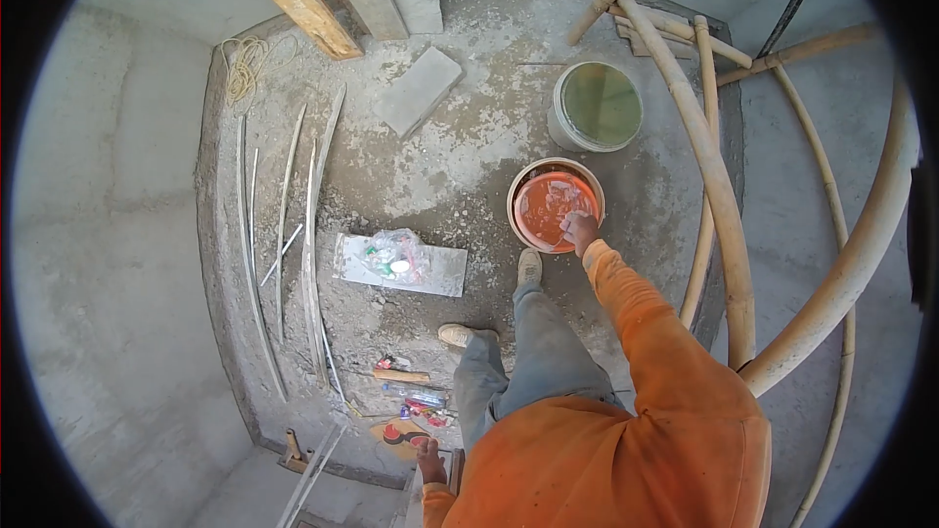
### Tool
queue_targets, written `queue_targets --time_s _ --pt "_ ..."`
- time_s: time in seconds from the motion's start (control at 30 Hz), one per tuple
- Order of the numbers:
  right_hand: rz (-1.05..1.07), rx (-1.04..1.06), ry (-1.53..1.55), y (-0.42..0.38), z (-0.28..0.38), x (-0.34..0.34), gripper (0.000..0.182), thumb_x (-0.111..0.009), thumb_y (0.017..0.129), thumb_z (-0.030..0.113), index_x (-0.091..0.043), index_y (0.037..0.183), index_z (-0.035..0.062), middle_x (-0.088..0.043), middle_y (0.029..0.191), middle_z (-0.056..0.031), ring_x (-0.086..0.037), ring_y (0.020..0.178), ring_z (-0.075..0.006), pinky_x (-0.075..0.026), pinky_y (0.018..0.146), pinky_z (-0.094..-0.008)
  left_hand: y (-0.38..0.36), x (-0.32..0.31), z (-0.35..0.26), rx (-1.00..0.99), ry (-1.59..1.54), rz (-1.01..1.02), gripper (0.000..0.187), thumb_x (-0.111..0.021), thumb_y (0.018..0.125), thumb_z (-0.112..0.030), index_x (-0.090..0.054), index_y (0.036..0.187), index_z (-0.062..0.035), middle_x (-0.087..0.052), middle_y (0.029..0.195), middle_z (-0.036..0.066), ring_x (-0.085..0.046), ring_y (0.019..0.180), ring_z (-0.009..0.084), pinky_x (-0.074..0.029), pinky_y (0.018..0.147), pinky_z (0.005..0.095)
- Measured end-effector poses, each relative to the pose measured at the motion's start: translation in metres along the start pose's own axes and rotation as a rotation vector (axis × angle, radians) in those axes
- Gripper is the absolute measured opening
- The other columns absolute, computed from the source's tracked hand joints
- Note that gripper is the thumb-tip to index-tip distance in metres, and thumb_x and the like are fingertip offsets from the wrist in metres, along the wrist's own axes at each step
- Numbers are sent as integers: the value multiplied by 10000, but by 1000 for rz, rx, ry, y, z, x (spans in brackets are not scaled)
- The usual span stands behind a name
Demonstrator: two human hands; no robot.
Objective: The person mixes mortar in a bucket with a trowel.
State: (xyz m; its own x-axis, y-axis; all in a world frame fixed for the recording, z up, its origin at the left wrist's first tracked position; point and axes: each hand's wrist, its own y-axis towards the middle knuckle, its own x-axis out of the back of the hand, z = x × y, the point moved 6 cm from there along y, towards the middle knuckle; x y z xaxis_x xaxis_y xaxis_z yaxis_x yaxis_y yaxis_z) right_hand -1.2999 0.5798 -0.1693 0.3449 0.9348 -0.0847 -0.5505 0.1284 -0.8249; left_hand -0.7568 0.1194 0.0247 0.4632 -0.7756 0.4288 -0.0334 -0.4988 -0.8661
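Note:
I look down from a height at a rough concrete floor. My right hand (579,231), on an orange sleeve, reaches down into a bucket (515,198) of orange-red liquid, at its near rim. The fingers point down at the liquid, and what they hold is hidden. My left hand (427,456) is low at the frame's bottom, resting beside a dark wooden piece (456,469). Its grip is not clear. My feet (529,265) stand just left of the bucket.
A second bucket (597,106) of greenish water stands behind the orange one. Bamboo poles (719,186) curve along the right. A tile with a plastic bag (396,256), thin strips (311,235), a grey slab (419,90), a rope coil (245,64) and small tools (411,401) lie on the floor.

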Motion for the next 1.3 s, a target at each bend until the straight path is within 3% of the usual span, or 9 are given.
queue_targets --time_s 0.07,0.13,0.2,0.27,0.33,0.47,0.6,0.7,1.3 --pt "12 32 -16 -18 14 -1 72 -554 936 143 -605 895 113 -593 802 18 -596 740 -91 -446 607 -246 15 12 29 -9 -27 4 472 -699 862 -272 -557 1277 -96 -602 1236 98 -551 1206 269 -414 947 584" --pt "-97 40 -48 -41 30 -1 81 -556 930 143 -631 950 121 -604 813 19 -616 765 -101 -468 625 -275 22 11 32 -602 375 163 527 -762 738 -164 -571 1218 -61 -611 1151 163 -586 1080 359 -466 898 528" --pt "-148 42 -70 -81 53 -17 84 -564 926 153 -632 971 132 -603 807 16 -628 789 -121 -494 703 -341 39 10 66 -314 -157 83 641 -780 637 -85 -554 1235 -31 -599 1094 224 -574 998 438 -482 864 504" --pt "-128 45 -188 -104 67 -22 59 -567 915 169 -611 945 142 -600 799 12 -619 786 -139 -490 789 -397 43 13 84 -351 42 189 586 -628 930 -301 -463 1440 -66 -574 1251 61 -512 1175 215 -435 894 506" --pt "-87 137 -204 -126 78 -31 64 -546 903 191 -587 864 161 -584 760 13 -585 755 -142 -489 809 -418 35 18 91 22 -291 20 589 -639 923 -300 -475 1436 -59 -598 1222 64 -541 1137 209 -453 866 461" --pt "82 208 -309 -177 86 -70 198 -529 965 323 -569 872 153 -556 769 4 -533 671 -132 -491 667 -371 56 57 124 -55 -360 -73 459 -645 927 -322 -589 1312 -78 -617 1052 32 -526 870 119 -457 709 347" --pt "55 190 -335 -196 76 -106 218 -532 931 368 -537 888 154 -567 883 -4 -561 847 -176 -475 769 -371 60 112 156 -209 -616 -291 596 -663 910 -245 -524 1384 91 -596 1369 208 -538 1304 285 -387 1115 372" --pt "162 71 -508 -205 63 -139 180 -531 920 328 -531 869 156 -579 881 -6 -569 829 -174 -501 762 -380 48 133 204 -187 -803 -430 566 -650 927 -223 -523 1385 85 -601 1362 195 -546 1289 276 -395 1105 364" --pt "992 -140 -1604 -351 -310 -438 111 -513 908 218 -537 830 141 -600 788 -38 -586 718 -156 -465 558 -290 -209 -49 380 477 -1550 -1415 442 -598 960 -120 -540 1356 69 -639 1245 162 -604 1151 224 -449 1015 319"
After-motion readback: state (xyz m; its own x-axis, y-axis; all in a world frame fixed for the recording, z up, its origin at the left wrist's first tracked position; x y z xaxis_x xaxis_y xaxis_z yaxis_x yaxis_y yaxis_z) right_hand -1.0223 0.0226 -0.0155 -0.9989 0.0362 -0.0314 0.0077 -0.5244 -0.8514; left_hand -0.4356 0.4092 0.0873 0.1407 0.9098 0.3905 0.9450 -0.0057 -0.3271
